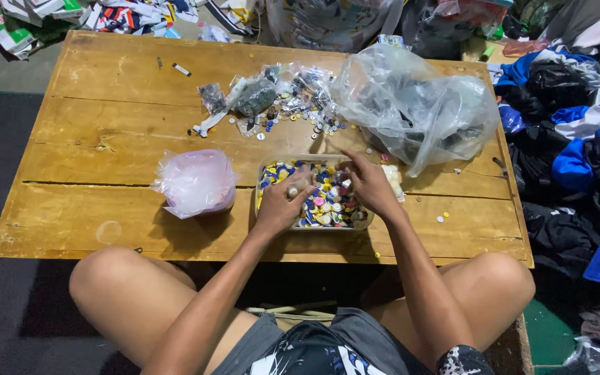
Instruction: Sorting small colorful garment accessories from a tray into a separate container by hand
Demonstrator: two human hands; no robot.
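Where buttons (pixel 293 111) scatter, clear bag (pixel 418 104) beside tray (pixel 264 182).

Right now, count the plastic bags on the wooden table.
2, maybe more: a pink translucent plastic bag left of the button tray, a large clear plastic bag at the right rear. Small packets among the scattered buttons are unclear.

A pink plastic bag (pixel 194 182) is sitting left of centre on the table. A large clear bag (pixel 411 104) is slumping at the right, and green-and-white cartons (pixel 19 24) are lying beyond the far left corner.
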